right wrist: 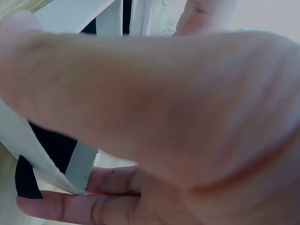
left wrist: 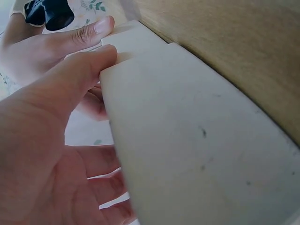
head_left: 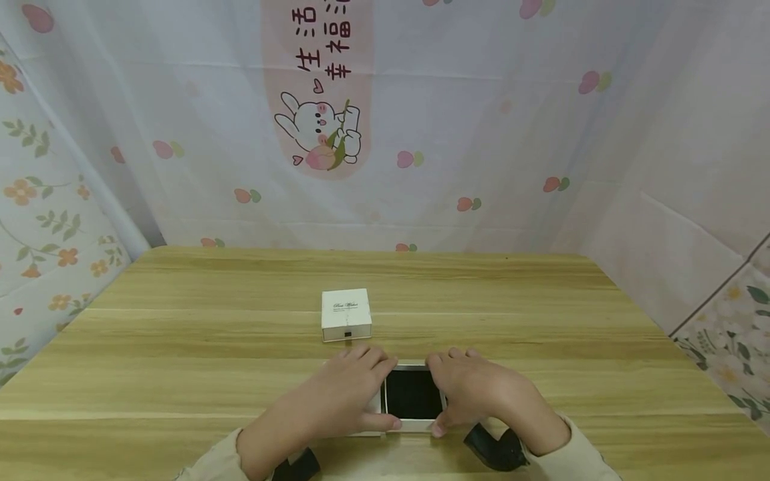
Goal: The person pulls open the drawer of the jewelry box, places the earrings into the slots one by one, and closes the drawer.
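A white drawer-style gift box lies at the near middle of the table, its tray (head_left: 414,395) slid out to the right and showing a black inside. My left hand (head_left: 345,394) grips the box's white outer sleeve (left wrist: 187,136), thumb on the near side and fingers over the far side. On the tray's right end, my right hand (head_left: 475,391) holds on with thumb and fingers at opposite long walls. A black pull tab (right wrist: 27,180) sticks out from the tray end beside the right fingers. Most of the sleeve is hidden under the left hand in the head view.
A second white box (head_left: 347,314) with printed lettering and a small black tab stands closed just beyond the left hand. The wooden table (head_left: 541,307) ends at a patterned curtain (head_left: 481,133) behind. Black wrist gear (head_left: 496,447) hangs beneath the right wrist.
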{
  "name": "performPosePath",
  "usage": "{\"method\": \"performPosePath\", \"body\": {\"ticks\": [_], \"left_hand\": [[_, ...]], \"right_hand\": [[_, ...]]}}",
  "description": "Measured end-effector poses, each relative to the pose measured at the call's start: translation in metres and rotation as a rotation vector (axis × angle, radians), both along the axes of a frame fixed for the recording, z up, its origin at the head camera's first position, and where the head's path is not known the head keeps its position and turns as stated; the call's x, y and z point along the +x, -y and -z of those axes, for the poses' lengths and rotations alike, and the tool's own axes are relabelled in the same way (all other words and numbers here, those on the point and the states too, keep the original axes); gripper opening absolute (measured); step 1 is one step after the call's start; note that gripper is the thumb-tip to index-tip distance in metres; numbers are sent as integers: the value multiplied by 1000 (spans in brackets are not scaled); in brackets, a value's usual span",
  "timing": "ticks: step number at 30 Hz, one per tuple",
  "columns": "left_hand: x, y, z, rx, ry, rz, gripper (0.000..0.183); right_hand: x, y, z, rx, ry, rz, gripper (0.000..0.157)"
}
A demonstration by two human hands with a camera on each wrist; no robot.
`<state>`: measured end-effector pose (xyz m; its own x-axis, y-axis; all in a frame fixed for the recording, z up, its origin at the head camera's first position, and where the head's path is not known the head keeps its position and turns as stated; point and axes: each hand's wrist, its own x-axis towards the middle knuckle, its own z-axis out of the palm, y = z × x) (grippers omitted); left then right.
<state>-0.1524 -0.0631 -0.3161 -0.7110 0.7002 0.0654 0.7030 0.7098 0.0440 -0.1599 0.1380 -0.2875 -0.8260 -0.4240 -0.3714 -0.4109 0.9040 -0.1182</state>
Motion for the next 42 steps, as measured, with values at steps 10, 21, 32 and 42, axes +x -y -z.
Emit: {"method": "performPosePath", "body": {"ticks": [10,21,32,42], "left_hand": [[0,-2,2,-7,6,-6,72],[-1,-2,5,-8,-15,-1,71],[-1,-3,5,-15,-36,-6,72],[-1,-3,5,-15,-31,-10,72]], "right_hand": [[-1,-2,-2,-24,36,17,75],[-3,-5,-4,-30,59,39,86],[-15,-29,-19,-217,64,105,76],[-27,-65,-30,-214,-14,82,42]]}}
